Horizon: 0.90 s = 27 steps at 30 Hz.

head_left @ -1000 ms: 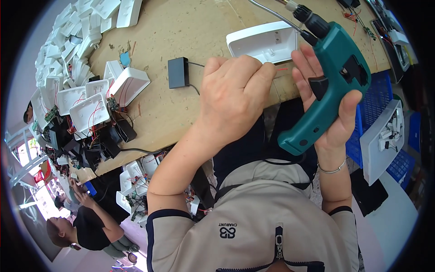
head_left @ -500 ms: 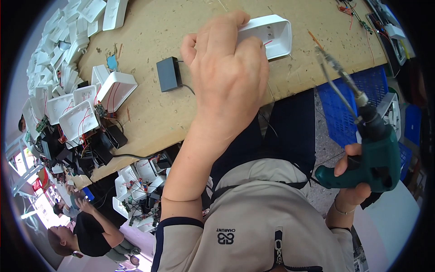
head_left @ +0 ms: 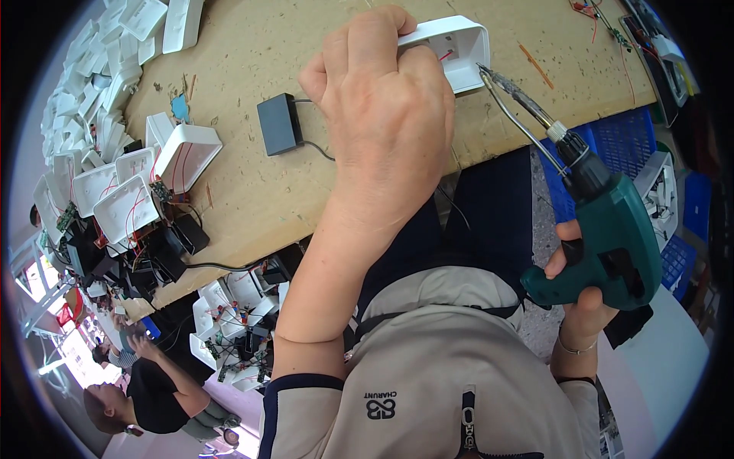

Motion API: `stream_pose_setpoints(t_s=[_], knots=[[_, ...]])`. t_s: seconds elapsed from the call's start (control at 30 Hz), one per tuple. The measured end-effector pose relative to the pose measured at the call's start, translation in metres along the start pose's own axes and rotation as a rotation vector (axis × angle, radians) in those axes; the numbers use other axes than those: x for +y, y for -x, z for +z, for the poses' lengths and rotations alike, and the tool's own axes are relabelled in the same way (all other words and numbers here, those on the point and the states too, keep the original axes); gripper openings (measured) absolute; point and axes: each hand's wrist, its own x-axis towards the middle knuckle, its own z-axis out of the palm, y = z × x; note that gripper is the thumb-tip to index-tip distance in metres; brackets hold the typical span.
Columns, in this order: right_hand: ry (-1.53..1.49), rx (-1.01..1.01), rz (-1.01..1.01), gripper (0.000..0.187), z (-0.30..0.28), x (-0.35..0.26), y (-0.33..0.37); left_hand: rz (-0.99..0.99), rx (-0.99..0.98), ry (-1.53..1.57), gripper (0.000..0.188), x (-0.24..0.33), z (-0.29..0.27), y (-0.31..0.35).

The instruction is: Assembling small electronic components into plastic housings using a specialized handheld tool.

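Note:
My left hand (head_left: pixel 390 107) is closed around the near wall of a white plastic housing (head_left: pixel 468 57) on the workbench. A short red wire end shows inside the housing; my fingertips are hidden by the back of the hand. In my right hand (head_left: pixel 589 310) is a green soldering gun (head_left: pixel 621 229), its grip wrapped by my fingers. The gun's metal tip and curved solder feed tube point at the right rim of the housing, and seem close to it; contact cannot be made out. Left of my left hand lies a black box (head_left: pixel 280 125) with a thin cable running under the hand.
White housings with red wires and circuit boards (head_left: pixel 138 203) crowd the bench's left, beside a large pile of white housings (head_left: pixel 99 84). Blue crates (head_left: pixel 623 145) stand below the right edge. A brown strip (head_left: pixel 535 66) lies on the bench. Another person (head_left: pixel 157 386) sits at lower left.
The soldering gun has moved up and left, bringing its tip from right of the housing to the housing's rim. My left hand and the housing have shifted only slightly.

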Motion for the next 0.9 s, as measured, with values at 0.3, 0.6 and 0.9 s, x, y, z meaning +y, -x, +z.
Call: stream_pose_setpoints(t_s=[0.3,0.6,0.9], knots=[[0.014,0.003,0.008,0.078,0.009,0.003,-0.005,-0.009,-0.013,0.044,0.011,-0.002,0.003,0.002],[0.013,-0.011,0.015,0.077,0.015,0.002,-0.012,-0.02,-0.022,0.082,0.011,-0.004,0.004,0.002],[0.034,-0.054,0.0,0.075,0.014,0.003,-0.016,-0.036,-0.029,0.117,0.011,-0.006,0.005,0.003]])
